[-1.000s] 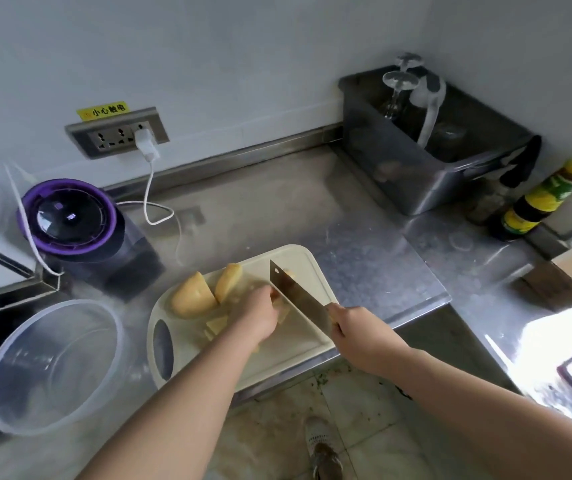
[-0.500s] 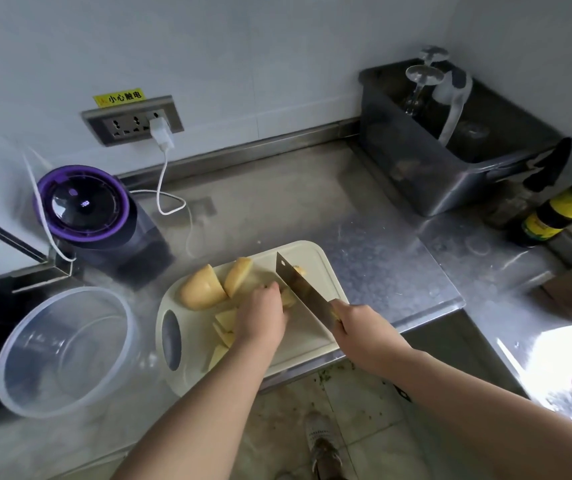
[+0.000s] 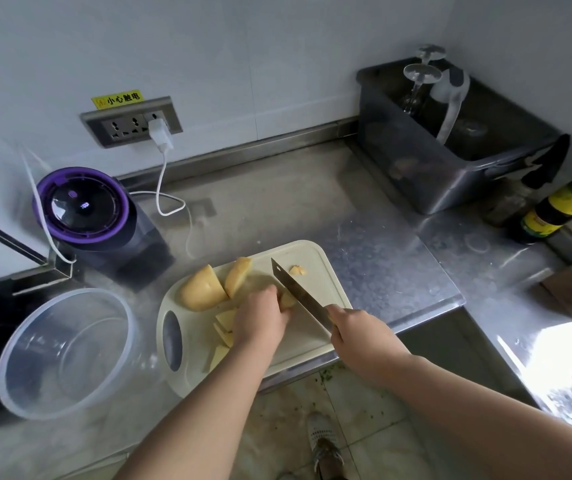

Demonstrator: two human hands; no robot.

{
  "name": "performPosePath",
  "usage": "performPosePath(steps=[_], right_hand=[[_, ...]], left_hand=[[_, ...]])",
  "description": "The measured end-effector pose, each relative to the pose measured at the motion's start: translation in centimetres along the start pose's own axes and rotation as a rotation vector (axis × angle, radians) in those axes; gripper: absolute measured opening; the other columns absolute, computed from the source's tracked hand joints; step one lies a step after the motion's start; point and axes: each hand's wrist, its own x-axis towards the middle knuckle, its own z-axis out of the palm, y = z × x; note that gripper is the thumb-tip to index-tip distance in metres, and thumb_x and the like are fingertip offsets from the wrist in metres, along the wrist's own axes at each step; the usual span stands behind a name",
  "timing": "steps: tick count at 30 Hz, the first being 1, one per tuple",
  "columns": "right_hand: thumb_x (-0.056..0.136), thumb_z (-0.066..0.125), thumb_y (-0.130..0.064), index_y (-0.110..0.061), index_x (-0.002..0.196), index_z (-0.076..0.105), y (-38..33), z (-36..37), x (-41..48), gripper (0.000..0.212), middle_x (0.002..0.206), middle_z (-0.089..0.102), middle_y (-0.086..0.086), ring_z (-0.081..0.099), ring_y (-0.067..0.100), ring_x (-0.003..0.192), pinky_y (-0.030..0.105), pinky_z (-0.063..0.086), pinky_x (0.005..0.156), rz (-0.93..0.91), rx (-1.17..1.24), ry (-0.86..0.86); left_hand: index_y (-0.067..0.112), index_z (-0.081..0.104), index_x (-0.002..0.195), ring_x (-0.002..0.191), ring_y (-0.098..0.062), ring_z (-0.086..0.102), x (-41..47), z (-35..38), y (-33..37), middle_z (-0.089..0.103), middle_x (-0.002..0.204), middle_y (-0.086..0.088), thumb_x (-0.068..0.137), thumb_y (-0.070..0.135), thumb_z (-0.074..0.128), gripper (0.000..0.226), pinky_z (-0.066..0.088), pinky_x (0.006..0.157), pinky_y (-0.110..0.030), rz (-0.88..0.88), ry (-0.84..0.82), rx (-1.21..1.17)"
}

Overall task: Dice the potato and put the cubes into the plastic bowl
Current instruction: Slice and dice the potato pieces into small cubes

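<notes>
A cream cutting board (image 3: 329,282) lies at the counter's front edge. Two large peeled potato chunks (image 3: 203,289) sit at its far left, with several thin slices (image 3: 223,327) nearer me and one small cut bit (image 3: 297,270) beyond the blade. My left hand (image 3: 260,318) curls over a potato piece (image 3: 287,300) and holds it down. My right hand (image 3: 357,336) grips the handle of a cleaver (image 3: 296,292), whose blade stands right beside that piece. The clear plastic bowl (image 3: 66,351) stands left of the board with nothing visible in it.
A purple-lidded appliance (image 3: 83,206) with a white cable (image 3: 165,188) to the wall socket stands behind the bowl. A dark bin (image 3: 450,168) holding glasses sits at the back right, a sauce bottle (image 3: 561,206) beside it. My shoe (image 3: 326,448) shows on the floor below.
The view shifted slightly. The cleaver sits a little further left along the potato piece, and a small cut bit now lies beyond the blade. My left hand stays on the piece.
</notes>
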Motion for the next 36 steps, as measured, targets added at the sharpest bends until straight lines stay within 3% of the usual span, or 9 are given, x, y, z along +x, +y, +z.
performPosePath(steps=[2,6,10,14,18,21,27,29,36], right_hand=[[0.099,0.034,-0.009,-0.015,0.106,0.043,-0.1,0.1,0.0,0.013,0.069,0.041,-0.003,0.042,0.015,0.058,0.026,0.031,0.050,-0.002,-0.006,-0.003],[0.098,0.035,-0.009,-0.015,0.099,0.041,0.0,0.1,0.1,0.009,0.071,0.044,-0.001,0.047,0.019,0.062,0.028,0.035,0.053,0.007,-0.005,-0.018],[0.098,0.034,-0.009,-0.013,0.111,0.045,0.1,-0.4,0.2,0.018,0.078,0.051,0.003,0.052,0.022,0.067,0.034,0.044,0.059,0.017,0.006,-0.034],[0.099,0.034,-0.010,-0.014,0.103,0.043,0.1,-0.3,0.2,0.011,0.073,0.046,0.001,0.047,0.019,0.063,0.028,0.035,0.053,0.015,0.015,-0.029],[0.098,0.035,-0.009,-0.015,0.096,0.040,-0.2,-0.1,0.4,0.008,0.070,0.044,0.000,0.046,0.019,0.061,0.030,0.037,0.054,0.021,0.009,-0.027],[0.098,0.034,-0.009,-0.014,0.104,0.042,-0.5,-0.1,0.8,0.011,0.074,0.047,0.002,0.048,0.019,0.063,0.032,0.042,0.056,0.039,-0.009,-0.028],[0.099,0.034,-0.009,-0.016,0.106,0.042,-0.5,-0.1,0.7,0.013,0.076,0.048,0.001,0.050,0.019,0.065,0.034,0.047,0.060,0.037,-0.034,-0.040],[0.098,0.034,-0.008,-0.017,0.102,0.040,-0.5,-0.3,0.7,0.011,0.074,0.046,0.000,0.048,0.019,0.064,0.032,0.043,0.057,0.036,-0.036,-0.036],[0.099,0.034,-0.008,-0.014,0.113,0.044,-0.7,-0.3,0.9,0.018,0.074,0.045,-0.001,0.049,0.017,0.065,0.028,0.041,0.056,0.029,-0.035,-0.037]], left_hand=[[0.017,0.061,0.104,0.095,-0.026,0.064,0.1,-0.2,0.0,0.068,0.099,-0.004,0.089,0.031,0.060,0.020,0.044,0.068,-0.030,-0.001,0.005,0.013],[0.017,0.060,0.105,0.094,-0.026,0.064,0.3,-0.5,0.5,0.068,0.099,-0.004,0.089,0.032,0.060,0.022,0.044,0.067,-0.030,-0.003,0.005,0.012],[0.019,0.059,0.109,0.097,-0.025,0.064,0.3,-0.4,0.3,0.067,0.103,-0.003,0.089,0.032,0.062,0.025,0.047,0.071,-0.031,-0.019,-0.021,0.002],[0.020,0.059,0.109,0.098,-0.025,0.064,0.4,-0.2,-0.2,0.068,0.103,-0.002,0.088,0.029,0.062,0.023,0.050,0.075,-0.032,-0.033,-0.041,0.012],[0.019,0.061,0.107,0.097,-0.027,0.064,0.7,-0.4,-0.1,0.067,0.102,-0.003,0.089,0.027,0.058,0.020,0.046,0.069,-0.030,-0.034,-0.004,-0.006],[0.018,0.062,0.109,0.098,-0.028,0.063,0.8,-0.5,0.1,0.067,0.104,-0.005,0.090,0.025,0.057,0.020,0.046,0.071,-0.031,-0.038,0.001,-0.002],[0.015,0.070,0.102,0.092,-0.023,0.064,1.0,-1.0,-0.3,0.072,0.098,-0.003,0.091,0.031,0.061,0.021,0.041,0.067,-0.024,-0.109,-0.004,-0.295],[0.013,0.071,0.099,0.091,-0.023,0.064,1.2,-1.2,-0.3,0.072,0.096,-0.004,0.090,0.026,0.063,0.018,0.040,0.067,-0.023,-0.118,-0.005,-0.337],[0.014,0.071,0.091,0.088,-0.025,0.066,2.1,-1.3,-0.5,0.073,0.088,-0.007,0.085,0.019,0.065,0.010,0.049,0.074,-0.027,-0.174,-0.089,-0.411]])
